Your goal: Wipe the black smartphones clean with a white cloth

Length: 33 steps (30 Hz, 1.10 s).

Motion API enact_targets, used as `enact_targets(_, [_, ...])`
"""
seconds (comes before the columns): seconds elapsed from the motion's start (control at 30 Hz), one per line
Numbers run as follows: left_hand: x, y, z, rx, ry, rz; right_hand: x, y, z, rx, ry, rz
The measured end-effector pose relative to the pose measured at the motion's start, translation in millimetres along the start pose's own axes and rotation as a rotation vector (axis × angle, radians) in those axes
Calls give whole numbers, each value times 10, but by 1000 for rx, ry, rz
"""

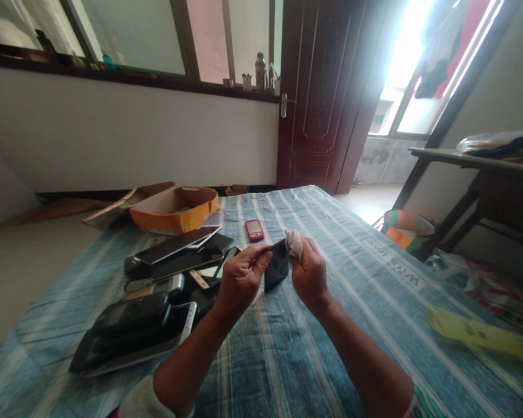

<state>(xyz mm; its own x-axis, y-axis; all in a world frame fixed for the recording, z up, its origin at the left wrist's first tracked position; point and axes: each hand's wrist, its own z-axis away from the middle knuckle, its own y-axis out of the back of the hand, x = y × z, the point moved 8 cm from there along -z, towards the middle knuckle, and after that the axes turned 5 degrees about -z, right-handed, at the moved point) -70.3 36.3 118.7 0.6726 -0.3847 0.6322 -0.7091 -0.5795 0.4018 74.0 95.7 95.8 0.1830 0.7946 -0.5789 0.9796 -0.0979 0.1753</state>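
Observation:
My left hand pinches a dark phone by its edge and holds it up above the blue striped cloth. Pressed against the phone's upper corner is a crumpled white cloth, gripped in my right hand. Both hands are closed. To the left lies a pile of several dark phones and tablets. A small pink phone lies alone farther back.
An orange cardboard box with its lid open stands at the far left of the surface. A yellow plastic strip lies at the right. A dark wooden table and bags stand on the right, a brown door behind.

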Motion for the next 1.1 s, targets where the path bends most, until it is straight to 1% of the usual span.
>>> enact_targets(0.13, [-10, 8, -3, 4, 14, 12, 228, -66, 81, -49, -144, 24])
enact_targets(0.2, [-22, 13, -5, 7, 28, 19, 293, -100, 120, -83, -177, 40])
enact_targets(0.27, [-32, 16, -7, 11, 37, 19, 286, -94, 124, -78, -169, 42])
enact_targets(0.4, [-28, 0, -3, 3, 20, 6, 115, -3, 49, 11, -51, -5])
enact_targets(0.47, [-28, -3, 0, 3, 19, 5, 72, 5, 21, 10, -31, -28])
enact_targets(0.67, [-28, 17, -7, 20, 36, 14, 287, -82, 121, -67, -211, 5])
enact_targets(0.83, [-43, 29, -11, 27, 66, 33, 366, -166, 205, -145, -246, 29])
enact_targets(1.0, [-35, 28, -12, 31, 48, 27, 340, -130, 172, -92, -238, 2])
enact_targets(1.1, [-51, 25, -13, 29, 54, 24, 410, -164, 205, -137, -284, 7])
